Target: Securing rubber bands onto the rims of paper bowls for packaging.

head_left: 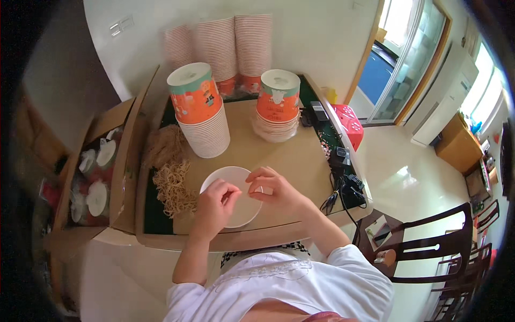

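Note:
My left hand (216, 203) is over the left side of a round white paper tub (234, 174), its thumb and fingertips pinched together. Across the tub's right side, my right hand (274, 189) curls its fingers toward the thumb, close to the rim. Whatever either hand pinches is too small or hidden to make out. The two hands are apart, with the pale inside of the tub (244, 209) showing between them. Left of the tub lies a loose heap of tan, string-like strands (174, 188), with a denser brownish bundle (165, 146) behind it.
Beyond stand a tall stack of orange-and-green paper tubs (201, 115), a shorter stack (278, 102) and several stacks against the wall (217, 48). Black adapters and cables (343, 182) line the table's right edge. An open carton (120, 177) stands left; a dark wooden chair (429, 244) stands right.

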Demonstrator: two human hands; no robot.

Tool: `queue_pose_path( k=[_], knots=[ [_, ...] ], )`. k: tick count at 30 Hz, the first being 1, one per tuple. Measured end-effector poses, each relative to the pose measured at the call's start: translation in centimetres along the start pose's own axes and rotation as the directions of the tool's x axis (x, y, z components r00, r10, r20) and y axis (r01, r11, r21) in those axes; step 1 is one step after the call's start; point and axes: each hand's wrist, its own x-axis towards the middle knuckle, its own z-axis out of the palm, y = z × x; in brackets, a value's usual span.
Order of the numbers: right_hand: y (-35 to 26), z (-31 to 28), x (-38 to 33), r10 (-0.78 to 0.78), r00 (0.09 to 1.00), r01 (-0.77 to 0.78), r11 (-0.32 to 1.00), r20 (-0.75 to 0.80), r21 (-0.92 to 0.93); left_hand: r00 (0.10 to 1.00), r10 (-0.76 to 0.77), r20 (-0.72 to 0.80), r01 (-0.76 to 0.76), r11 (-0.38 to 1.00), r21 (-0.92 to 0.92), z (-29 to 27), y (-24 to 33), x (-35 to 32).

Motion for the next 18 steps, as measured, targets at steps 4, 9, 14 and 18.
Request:
queue_pose_path(
  k=[4,9,14,18],
  knots=[
    [0.6,-0.9,0.0,-0.004,0.989,0.031,0.983,0.150,-0.179,0.979,0.055,-0.194,-0.062,0.998,-0.033,-2.4,1.4,0.1],
    [-0.2,-1.2,0.6,-0.090,0.969,0.138,0.970,0.232,-0.202,0.939,0.083,-0.333,-0.089,0.996,-0.003,-3.4,-0.4,0.4],
    [-0.2,-0.1,1.0,-0.046,0.956,0.102,0.977,0.289,-0.184,0.875,0.096,-0.475,-0.132,0.990,-0.044,-1.7,-2.5,1.9],
    [1.8,1.2,-0.7,-0.124,0.945,0.185,0.966,0.301,-0.183,0.851,-0.186,-0.491,-0.110,0.851,-0.514,-0.5,-4.5,3.2]
  ],
)
